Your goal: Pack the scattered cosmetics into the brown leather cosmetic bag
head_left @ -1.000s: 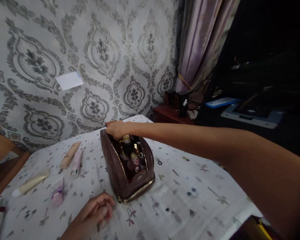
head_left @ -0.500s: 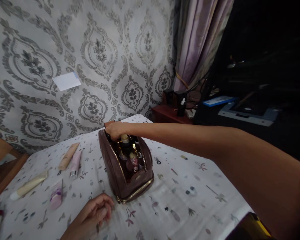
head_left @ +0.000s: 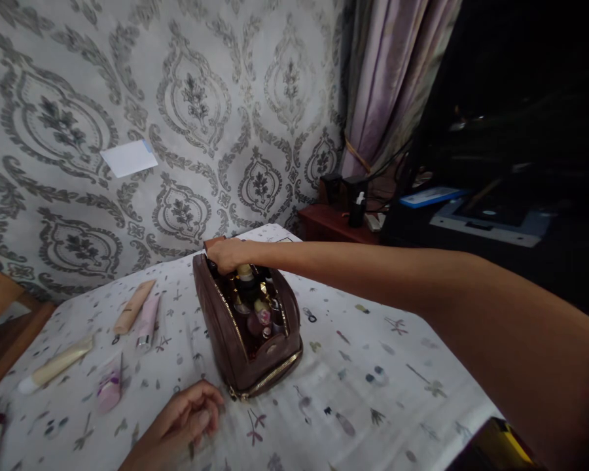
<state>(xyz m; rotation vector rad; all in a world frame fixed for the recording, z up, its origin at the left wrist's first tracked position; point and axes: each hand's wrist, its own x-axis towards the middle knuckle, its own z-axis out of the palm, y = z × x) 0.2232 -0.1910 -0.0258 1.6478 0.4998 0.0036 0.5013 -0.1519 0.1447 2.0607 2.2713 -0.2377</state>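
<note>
A brown cosmetic bag [head_left: 216,327] stands unzipped on the cloth-covered table, its gold zip spread wide. Several small bottles and jars fill it, among them a dark bottle with a cream cap [head_left: 245,272] and a pinkish bottle [head_left: 262,314]. My right hand [head_left: 228,255] reaches over to the bag's far end, its fingers dipping inside the rim where I cannot see them. A brown strap or flap [head_left: 214,243] shows just behind that hand. Near the bag's front left corner, my left hand [head_left: 189,415] rests on the cloth, fingers loosely curled and nothing in them.
To the left lie a peach tube [head_left: 135,306], a pink tube [head_left: 148,322], a cream tube [head_left: 59,363] and a lilac tube [head_left: 109,386]. A patterned wall stands behind the table [head_left: 343,353]. Right of it are a red-brown shelf [head_left: 319,222] and a dark cabinet [head_left: 500,98].
Both hands and the bag stay in nearly the same place. Only a very slight shift of the view shows.
</note>
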